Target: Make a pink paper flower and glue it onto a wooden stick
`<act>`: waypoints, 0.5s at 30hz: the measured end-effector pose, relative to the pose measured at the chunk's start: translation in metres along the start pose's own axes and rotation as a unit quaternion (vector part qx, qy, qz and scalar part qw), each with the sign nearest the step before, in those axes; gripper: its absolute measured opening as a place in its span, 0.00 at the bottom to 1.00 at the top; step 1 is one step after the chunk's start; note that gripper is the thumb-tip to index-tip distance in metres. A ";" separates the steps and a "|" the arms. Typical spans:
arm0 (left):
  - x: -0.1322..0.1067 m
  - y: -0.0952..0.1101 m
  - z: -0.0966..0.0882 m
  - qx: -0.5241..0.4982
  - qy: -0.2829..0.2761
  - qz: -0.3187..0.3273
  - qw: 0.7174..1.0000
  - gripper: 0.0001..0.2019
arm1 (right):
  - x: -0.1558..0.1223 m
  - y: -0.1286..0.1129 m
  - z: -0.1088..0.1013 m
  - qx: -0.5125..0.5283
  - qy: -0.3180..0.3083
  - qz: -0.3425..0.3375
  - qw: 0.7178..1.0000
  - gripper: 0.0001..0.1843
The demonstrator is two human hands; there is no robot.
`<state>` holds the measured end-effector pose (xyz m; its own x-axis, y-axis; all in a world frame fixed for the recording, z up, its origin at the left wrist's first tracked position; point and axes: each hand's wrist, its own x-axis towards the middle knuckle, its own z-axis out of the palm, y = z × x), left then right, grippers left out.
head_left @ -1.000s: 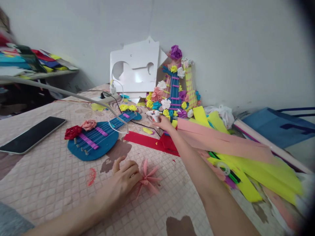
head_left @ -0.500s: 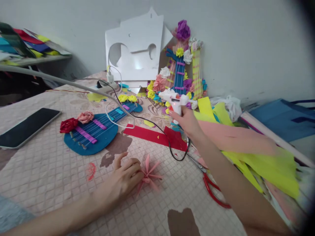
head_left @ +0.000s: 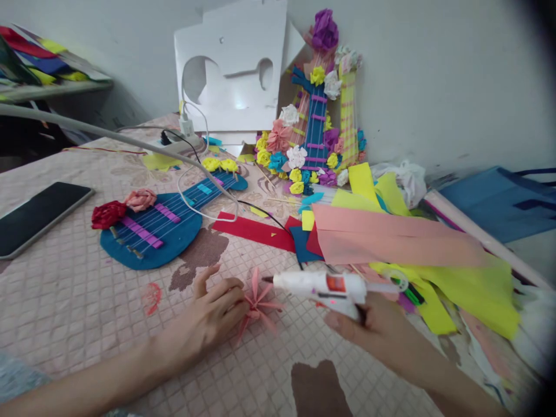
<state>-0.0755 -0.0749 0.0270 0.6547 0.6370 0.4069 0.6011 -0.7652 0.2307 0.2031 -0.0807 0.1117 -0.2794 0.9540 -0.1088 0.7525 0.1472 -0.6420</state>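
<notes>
In the head view my right hand grips a white glue gun. Its dark nozzle points left, close to a pink paper flower with thin pointed petals. My left hand rests on the tablecloth at the flower's left side, fingers curled onto its petals and the index finger raised; the exact pinch is hidden. To the left lies a blue toy guitar with purple strips, strings, a red flower and a pink flower.
Red paper strips lie beyond my hands. Pink crepe paper and yellow paper spread at right. Decorated guitars and a white cut-out board lean on the wall. A phone lies left; cables cross the table.
My right hand has brought the glue gun from the back of the table down toward the pink flower, nozzle now pointing left. My left hand stays at the flower. The view has shifted slightly.
</notes>
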 end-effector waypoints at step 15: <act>-0.001 0.001 -0.001 -0.012 0.000 0.003 1.000 0.11 | -0.014 0.006 0.029 -0.026 -0.111 0.001 0.994 0.03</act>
<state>-0.0759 -0.0767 0.0278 0.6581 0.6326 0.4083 0.5859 -0.7709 0.2499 0.1940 -0.1011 0.0871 -0.3985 0.8742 -0.2774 0.7808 0.1647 -0.6027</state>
